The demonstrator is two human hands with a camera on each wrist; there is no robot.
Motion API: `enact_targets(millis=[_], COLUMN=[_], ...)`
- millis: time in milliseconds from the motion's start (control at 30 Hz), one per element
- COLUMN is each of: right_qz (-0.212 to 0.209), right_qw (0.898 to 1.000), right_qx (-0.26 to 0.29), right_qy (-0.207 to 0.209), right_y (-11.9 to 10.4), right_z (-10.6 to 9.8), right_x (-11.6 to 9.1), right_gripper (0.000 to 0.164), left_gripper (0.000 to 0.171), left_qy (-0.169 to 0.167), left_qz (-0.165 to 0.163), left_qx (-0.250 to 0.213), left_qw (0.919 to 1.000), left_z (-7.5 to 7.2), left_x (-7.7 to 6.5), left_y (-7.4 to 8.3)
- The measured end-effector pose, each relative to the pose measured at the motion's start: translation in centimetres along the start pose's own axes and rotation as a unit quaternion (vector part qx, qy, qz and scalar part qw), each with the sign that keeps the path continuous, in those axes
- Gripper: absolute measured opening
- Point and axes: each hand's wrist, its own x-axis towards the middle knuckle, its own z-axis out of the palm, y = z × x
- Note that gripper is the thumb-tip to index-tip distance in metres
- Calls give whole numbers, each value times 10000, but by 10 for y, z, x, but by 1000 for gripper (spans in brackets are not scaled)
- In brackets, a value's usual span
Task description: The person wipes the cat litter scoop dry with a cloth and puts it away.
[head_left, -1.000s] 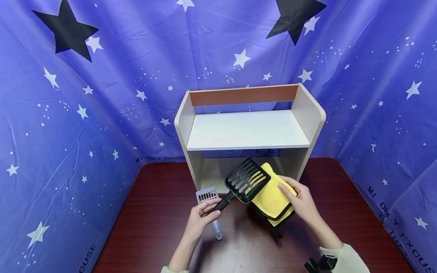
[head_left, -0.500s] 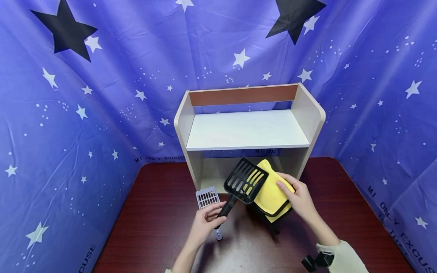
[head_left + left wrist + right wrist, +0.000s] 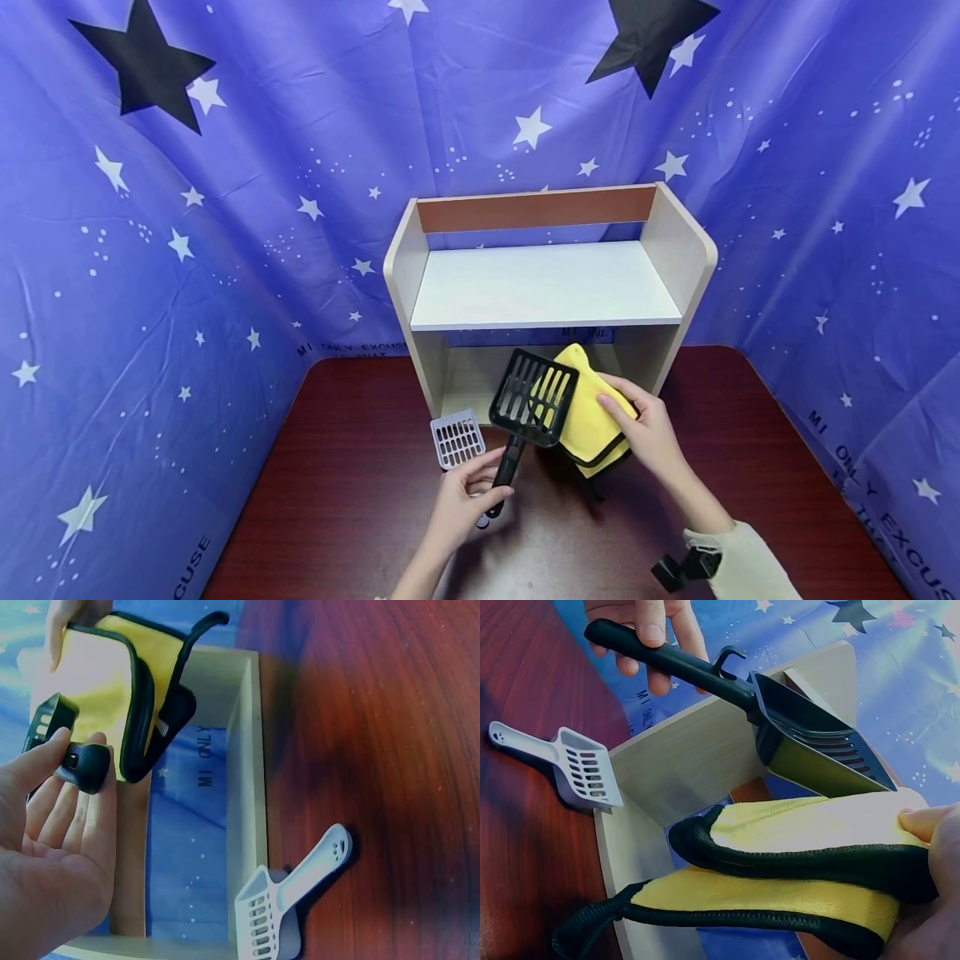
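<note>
Black and slotted, a scoop [image 3: 517,437] hangs above the table in front of the shelf, its handle pinched between the thumb and fingers of the left hand [image 3: 467,498]. Its upturned head overlaps a folded yellow cloth [image 3: 594,422] in the head view; whether the two touch cannot be told. On the right, the right hand [image 3: 643,423] grips that cloth by its right side, thumb on the near face. Only the right wrist view plainly shows the small hook [image 3: 726,663] curving off the black handle, and it also shows the cloth's two thick layers, each bound in black, with a dark loop [image 3: 585,928] at one corner. From the head, the left hand covers much of the grey scoop [image 3: 558,755]; the wrist views reveal its handle, with small holes near the end. Counted up, there are two scoops, one cloth, two hands and one two-level shelf unit [image 3: 681,250]. The grey scoop lies on the dark red, wood-grained table [image 3: 337,467], just beside the unit's near left corner. The tabletop shines paler at the near middle. Around the far, left and right sides hangs a blue-violet curtain [image 3: 262,192] printed with white stars, dots and lettering, plus two large black stars high up.
</note>
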Motion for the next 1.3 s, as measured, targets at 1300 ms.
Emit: enact_targets(millis=[1300], right_qz=[-797], right_qw=[9939], right_qx=[-759], right_qy=[-56], right_y=[4], right_z=[31], right_x=[-19], right_gripper=[31], left_gripper=[58], left_qy=[903], left_qz=[-603], left_qx=[-332], left_qw=[9935], left_z=[28], left_x=[8], left_y=[11])
